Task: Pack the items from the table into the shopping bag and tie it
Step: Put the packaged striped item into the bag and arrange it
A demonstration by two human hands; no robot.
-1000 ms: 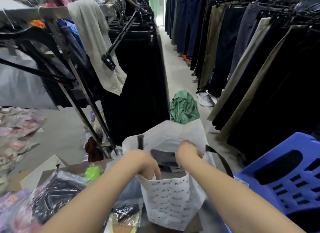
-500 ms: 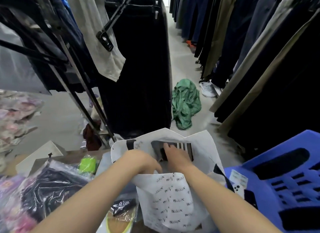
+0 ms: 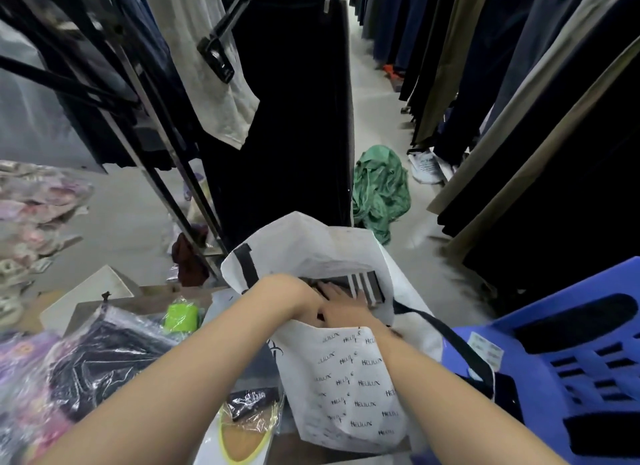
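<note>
The white shopping bag (image 3: 349, 388), with black handles and small printed words, stands open in front of me. My left hand (image 3: 299, 300) curls over its near rim and holds the mouth open. My right hand (image 3: 341, 300) reaches inside and lies flat, fingers spread, on a dark folded garment with white stripes (image 3: 369, 284). On the table to the left lie a black garment in clear plastic (image 3: 104, 357), a bright green packet (image 3: 181, 314), a yellow-rimmed packet with a black label (image 3: 246, 426) and a purple flowered packet (image 3: 20, 371).
A blue plastic chair (image 3: 561, 378) stands close on the right, one bag handle draped against it. Racks of hanging clothes line both sides of the aisle. A green cloth (image 3: 381, 187) and a white shoe (image 3: 426, 166) lie on the floor beyond. A white box (image 3: 90, 288) sits at the table's far edge.
My right hand has gone from the bag's rim down inside, pressing the striped garment in. The bag's mouth has spread wider. My view has tilted down.
</note>
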